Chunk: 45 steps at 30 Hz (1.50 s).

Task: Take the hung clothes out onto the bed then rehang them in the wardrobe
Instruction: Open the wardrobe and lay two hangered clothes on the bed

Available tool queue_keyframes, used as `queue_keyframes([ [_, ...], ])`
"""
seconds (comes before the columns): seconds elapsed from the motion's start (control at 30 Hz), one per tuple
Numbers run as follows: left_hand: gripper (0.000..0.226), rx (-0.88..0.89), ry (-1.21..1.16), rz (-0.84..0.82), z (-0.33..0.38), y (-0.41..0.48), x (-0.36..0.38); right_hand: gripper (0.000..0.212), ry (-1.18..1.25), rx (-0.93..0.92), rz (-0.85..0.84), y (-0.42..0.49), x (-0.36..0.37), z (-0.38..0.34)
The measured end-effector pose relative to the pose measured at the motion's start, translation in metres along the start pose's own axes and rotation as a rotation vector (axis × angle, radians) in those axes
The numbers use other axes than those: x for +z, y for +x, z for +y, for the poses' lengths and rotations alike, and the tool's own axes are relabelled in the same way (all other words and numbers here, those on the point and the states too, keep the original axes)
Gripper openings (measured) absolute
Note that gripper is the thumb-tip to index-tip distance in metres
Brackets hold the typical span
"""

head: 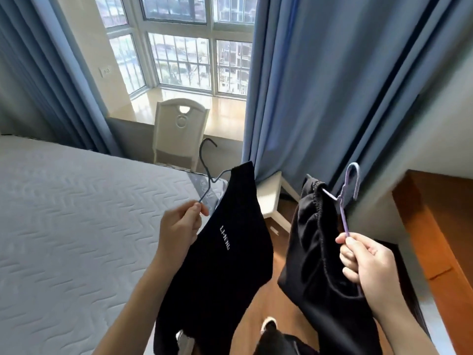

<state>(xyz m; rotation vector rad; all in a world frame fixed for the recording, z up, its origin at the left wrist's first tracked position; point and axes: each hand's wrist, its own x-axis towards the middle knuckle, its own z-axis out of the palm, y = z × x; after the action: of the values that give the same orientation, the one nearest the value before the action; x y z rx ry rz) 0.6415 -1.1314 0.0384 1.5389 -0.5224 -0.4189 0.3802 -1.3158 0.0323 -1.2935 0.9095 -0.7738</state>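
My left hand [179, 226] pinches the arm of a dark blue-grey hanger [206, 170] that carries a black garment with white lettering [230, 252]. That garment hangs beside the right edge of the white quilted bed [76, 213]. My right hand [368, 257] grips a lilac hanger [345, 198] holding a second black garment with a gathered waistband [312, 247]. Both garments hang in the air above the wooden floor. The wardrobe's brown wooden edge [435, 239] shows at the far right.
Blue curtains [320, 85] hang ahead and to the right, a second set at the left. A white chair [180, 129] stands before the bay window. A white piece of furniture [271, 196] sits by the curtain's foot. My shoe shows at the bottom.
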Motion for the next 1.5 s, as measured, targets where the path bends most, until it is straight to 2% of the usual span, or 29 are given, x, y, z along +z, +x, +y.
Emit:
queue_keyframes([
  [0.17,0.031,0.003,0.063,0.086,-0.048,0.111,0.041,0.023,0.007,0.008,-0.011,0.137,0.027,0.013],
  [0.3,0.03,-0.067,0.079,0.247,-0.072,0.187,0.06,0.025,0.045,0.089,-0.024,0.241,0.059,0.018],
  [0.53,0.033,-0.132,0.168,0.49,-0.094,0.299,0.047,0.022,0.059,0.167,-0.106,0.354,0.131,0.005],
  [0.8,0.031,-0.172,0.189,0.654,-0.12,0.394,-0.068,0.023,0.046,0.218,-0.155,0.4,0.235,0.019],
  [1.17,0.026,-0.286,0.219,0.652,-0.197,0.499,-0.257,0.022,0.001,0.246,-0.11,0.398,0.439,0.06],
  [1.33,0.029,-0.306,0.256,0.678,-0.247,0.541,-0.331,0.023,-0.023,0.272,-0.109,0.4,0.534,0.094],
  [1.5,0.03,-0.343,0.436,0.664,-0.33,0.575,-0.379,0.024,-0.019,0.281,-0.148,0.401,0.635,0.154],
])
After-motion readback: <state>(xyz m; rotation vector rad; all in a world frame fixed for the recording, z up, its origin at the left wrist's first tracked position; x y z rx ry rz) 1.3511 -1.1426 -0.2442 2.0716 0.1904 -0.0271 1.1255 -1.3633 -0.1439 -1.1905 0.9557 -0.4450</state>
